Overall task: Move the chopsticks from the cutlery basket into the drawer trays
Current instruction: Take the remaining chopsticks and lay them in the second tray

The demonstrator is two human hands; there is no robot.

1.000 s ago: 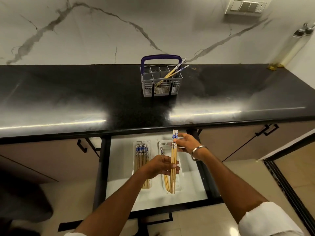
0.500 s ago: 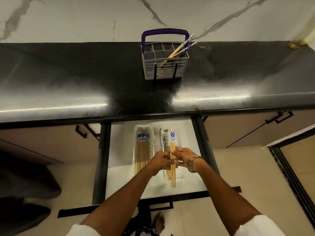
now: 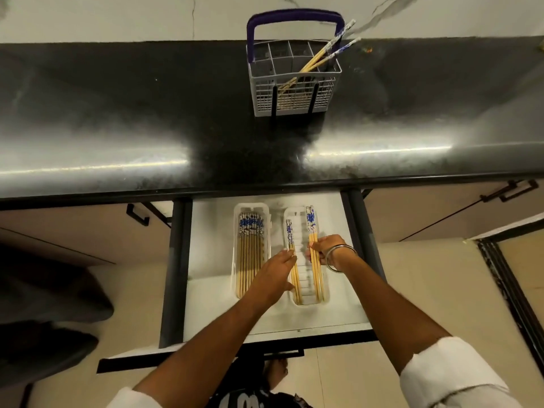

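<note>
A grey cutlery basket (image 3: 294, 92) with a purple handle stands on the black counter and holds two blue-tipped chopsticks (image 3: 326, 55) leaning right. Below it the drawer (image 3: 206, 260) is pulled out with two clear trays. The left tray (image 3: 252, 208) holds several chopsticks (image 3: 250, 260) side by side. In the right tray (image 3: 306, 302), a few chopsticks (image 3: 290, 235) lie along its left side, and my left hand (image 3: 275, 273) touches them with straight fingers. My right hand (image 3: 326, 250) curls its fingers over a pair of chopsticks (image 3: 311, 222) on the tray's right side.
Closed cabinet doors with black handles (image 3: 506, 191) flank the drawer. The drawer's black front rail (image 3: 206, 354) is near my body. A foot (image 3: 275, 373) shows on the tiled floor below. A dark shape (image 3: 44, 304) lies at the lower left.
The bundle held upright over the drawer by both hands came down into the right tray. My left hand let go and spread its fingers flat. The view tilted down.
</note>
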